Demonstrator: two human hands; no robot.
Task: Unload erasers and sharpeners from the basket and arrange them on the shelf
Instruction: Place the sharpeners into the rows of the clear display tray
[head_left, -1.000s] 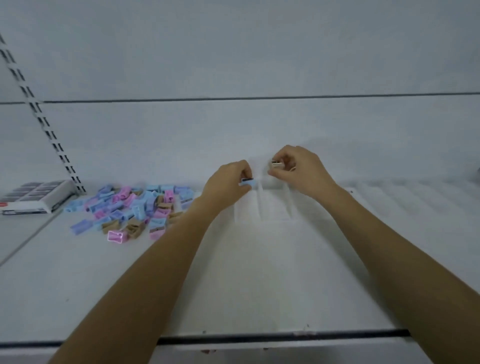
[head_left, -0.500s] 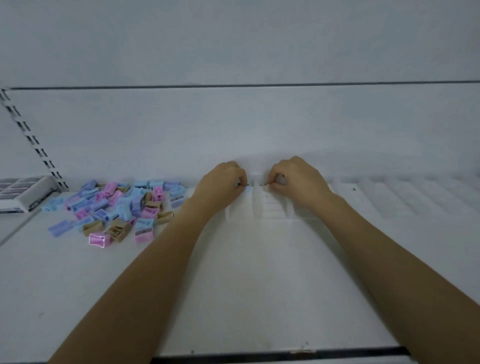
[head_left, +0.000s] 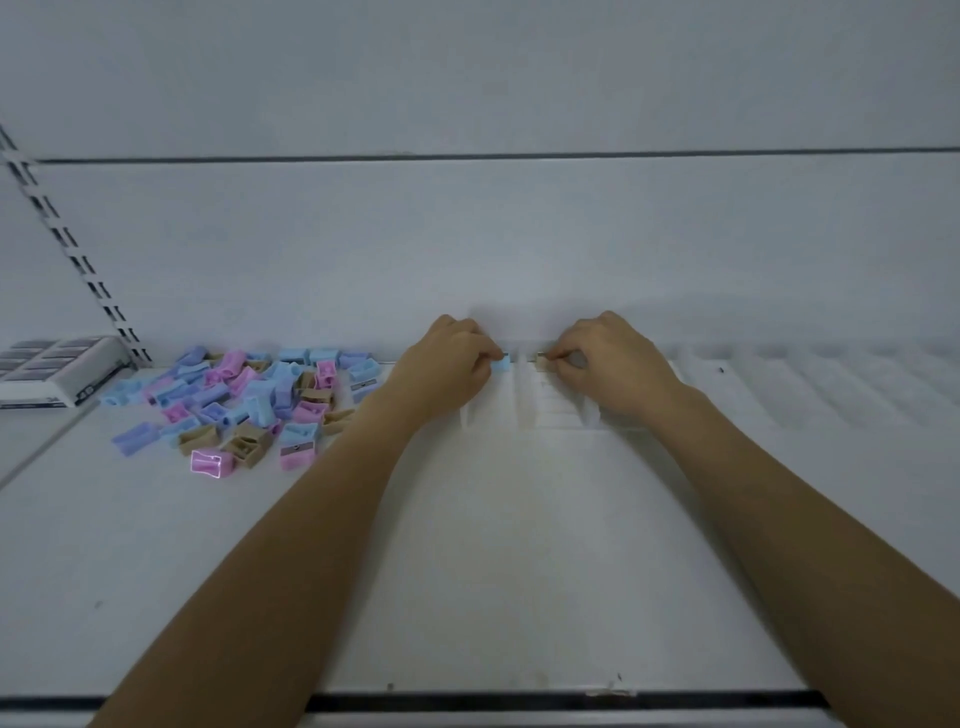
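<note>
- We find the blue sharpener (head_left: 500, 363) largely covered by the left hand (head_left: 447, 366).
- The tan sharpener (head_left: 542, 362) is mostly hidden under the right hand (head_left: 613, 364).
- The box (head_left: 57, 371) is cut by the left edge, and we cannot read its print.
- The pile of sharpeners (head_left: 244, 400) buries its lower pieces.

Slotted upright (head_left: 85, 265) at far left; clear dividers (head_left: 525, 410) along back.

A shop: white display shelf (head_left: 467, 571) on slotted wall upright (head_left: 78, 260).
</note>
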